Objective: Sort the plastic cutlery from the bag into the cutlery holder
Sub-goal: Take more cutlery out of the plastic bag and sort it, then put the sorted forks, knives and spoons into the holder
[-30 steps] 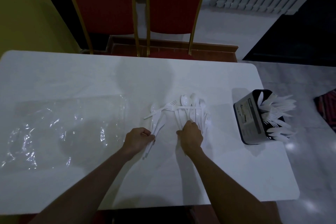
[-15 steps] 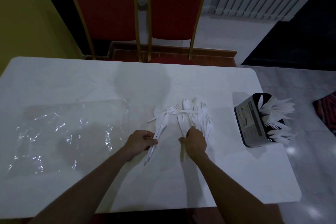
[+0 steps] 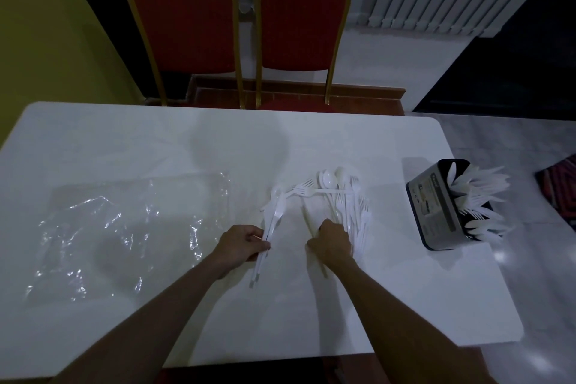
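The fingers (image 3: 259, 245) of the left hand (image 3: 243, 245) are curled tight round a small bundle of white cutlery (image 3: 274, 212), just below the centre of the frame. The handles stick out towards the bottom of the frame and the heads fan upward over the table (image 3: 311, 321). It is too dim to tell exactly which kinds of pieces are in the bundle.

Just right of it, the right hand (image 3: 332, 241) has its fingers bent down. They close on a single long piece (image 3: 307, 217) that runs under the palm and shows again below the wrist.

The hand sits at the near edge of the loose pile of forks and spoons (image 3: 346, 203), which lies flat in the middle of the table.

The cutlery holder (image 3: 436, 212), a dark box, stands at the right of the frame near the table's edge. It is well apart from the pile and is crowded with white pieces (image 3: 480, 193) leaning out to the right.

The clear plastic bag (image 3: 124, 227) lies crumpled and flat at the left of the frame.

Two red chairs (image 3: 184, 15) with gold frames stand behind the table at the top.
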Demonstrator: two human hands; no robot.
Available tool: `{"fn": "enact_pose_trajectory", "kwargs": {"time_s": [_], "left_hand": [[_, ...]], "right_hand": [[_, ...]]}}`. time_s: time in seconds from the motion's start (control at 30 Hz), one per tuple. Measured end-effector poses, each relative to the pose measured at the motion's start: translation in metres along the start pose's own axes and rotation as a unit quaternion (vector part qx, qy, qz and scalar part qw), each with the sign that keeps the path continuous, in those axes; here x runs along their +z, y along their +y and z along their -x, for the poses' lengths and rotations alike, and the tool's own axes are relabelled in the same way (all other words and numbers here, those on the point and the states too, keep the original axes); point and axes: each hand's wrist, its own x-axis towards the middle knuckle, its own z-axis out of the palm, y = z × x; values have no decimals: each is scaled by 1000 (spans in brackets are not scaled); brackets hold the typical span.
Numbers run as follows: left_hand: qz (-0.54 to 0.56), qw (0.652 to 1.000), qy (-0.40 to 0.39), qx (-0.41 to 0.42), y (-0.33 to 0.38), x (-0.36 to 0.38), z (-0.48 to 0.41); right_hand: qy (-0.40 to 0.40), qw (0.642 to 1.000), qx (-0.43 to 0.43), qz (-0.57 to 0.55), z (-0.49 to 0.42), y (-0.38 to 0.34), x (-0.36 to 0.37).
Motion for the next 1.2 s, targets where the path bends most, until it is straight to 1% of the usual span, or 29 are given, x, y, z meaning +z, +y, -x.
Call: {"fn": "enact_pose_trajectory", "kwargs": {"time_s": [0.07,0.13,0.2,0.3,0.4,0.47,0.57,0.63,0.73,0.8,0.9,0.97,1.0,1.07,1.1,1.2], "left_hand": [[11,1000,-4,-1,2,-3,1],[19,1000,-4,-1,4,-8,3],[21,1000,0,5,8,-13,5],[16,1000,0,23,17,-18,5],[14,999,2,52,39,-13,4],[14,997,12,78,60,-5,1],[13,992,46,120,104,18,-2],[9,986,55,157,141,44,-3],[19,975,53,215,188,83,-4],[13,966,52,255,215,113,-6],[34,957,46,284,248,161,-8],[36,955,68,287,265,197,-17],[25,953,89,287,272,215,-25],[-3,951,133,280,276,236,-39],[-14,950,149,273,277,246,-47],[-26,954,160,254,270,269,-66]], "right_hand": [[-28,998,8,-57,-1,1,0],[-45,985,30,-161,-1,0,-7],[-65,964,45,-255,1,-1,-21],[-122,929,42,-348,10,0,-42],[-118,902,22,-414,20,4,-64],[-106,899,1,-425,27,7,-82],[-50,906,-34,-418,32,14,-124],[5,908,-59,-414,37,26,-165],[97,901,-103,-409,43,45,-229],[159,886,-119,-418,48,65,-270],[234,858,-105,-444,41,110,-317],[287,852,-79,-431,27,146,-339],[308,855,-62,-413,16,165,-346],[324,864,-40,-383,-1,190,-351],[320,873,-31,-368,-10,200,-351],[289,904,-34,-315,-34,218,-346]]}}
